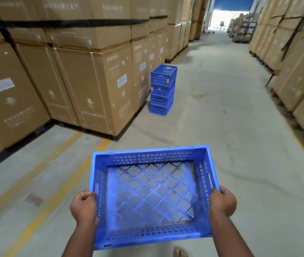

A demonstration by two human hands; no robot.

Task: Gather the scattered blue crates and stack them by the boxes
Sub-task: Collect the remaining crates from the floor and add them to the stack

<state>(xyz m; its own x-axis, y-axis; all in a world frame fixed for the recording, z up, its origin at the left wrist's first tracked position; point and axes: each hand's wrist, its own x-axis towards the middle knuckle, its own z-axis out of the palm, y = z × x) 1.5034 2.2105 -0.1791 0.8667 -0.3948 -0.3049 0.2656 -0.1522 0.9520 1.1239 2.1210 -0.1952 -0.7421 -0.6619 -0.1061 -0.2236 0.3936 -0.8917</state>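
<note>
Left hand (84,206) and right hand (222,203) each clenched on opposite side rims of crate (151,193), held level at front, open top up, empty. Rigid blue plastic, slotted walls, lattice floor. Long axis ran crosswise between hands. Stack (163,89) of blue crates stood ahead, slightly right, well apart, on concrete floor (221,117) just beside cardboard boxes (95,86). Neither hand nearer.

**Concrete aisle floor**

The grey concrete floor (231,127) carries a stack of blue crates (162,89) just beside the pallets of cardboard boxes (95,86) on the left (more boxes (296,62) line the right). Yellow lines (58,191) mark it.
</note>
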